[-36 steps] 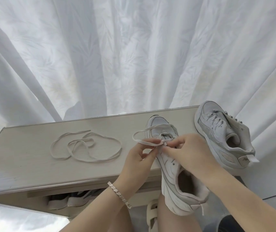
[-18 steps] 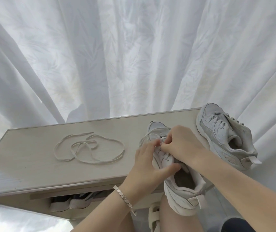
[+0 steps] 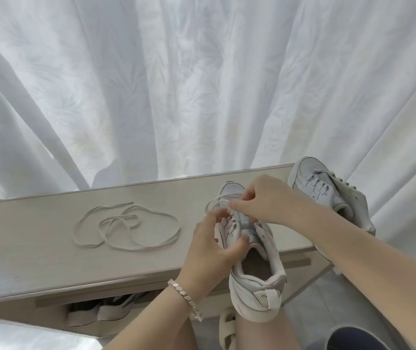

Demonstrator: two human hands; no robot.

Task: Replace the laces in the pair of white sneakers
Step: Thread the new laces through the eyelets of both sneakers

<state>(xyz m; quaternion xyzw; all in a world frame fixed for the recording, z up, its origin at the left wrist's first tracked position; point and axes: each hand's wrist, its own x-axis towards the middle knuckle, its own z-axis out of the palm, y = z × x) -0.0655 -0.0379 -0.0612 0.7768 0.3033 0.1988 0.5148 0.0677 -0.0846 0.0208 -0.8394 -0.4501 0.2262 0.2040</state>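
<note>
Looking down through the head camera, I see the white leather-and-mesh sneaker (image 3: 268, 248) lying toe-away across the front edge of the pale wood-grain counter (image 3: 37, 248), its heel hanging past that edge. A flat off-white lace (image 3: 213, 200) loops out from its front eyelets. The left grip (image 3: 209, 246) is curled round the sneaker's side, thumb pressed on the tongue. The right grip (image 3: 265, 200) is closed in a pinch on that lace at the eyelets. The second white sneaker (image 3: 320, 188), laced, sits at the counter's right end. A loose cream lace (image 3: 126, 227) lies coiled well to the left. A white patterned curtain (image 3: 202, 84) hangs behind.
</note>
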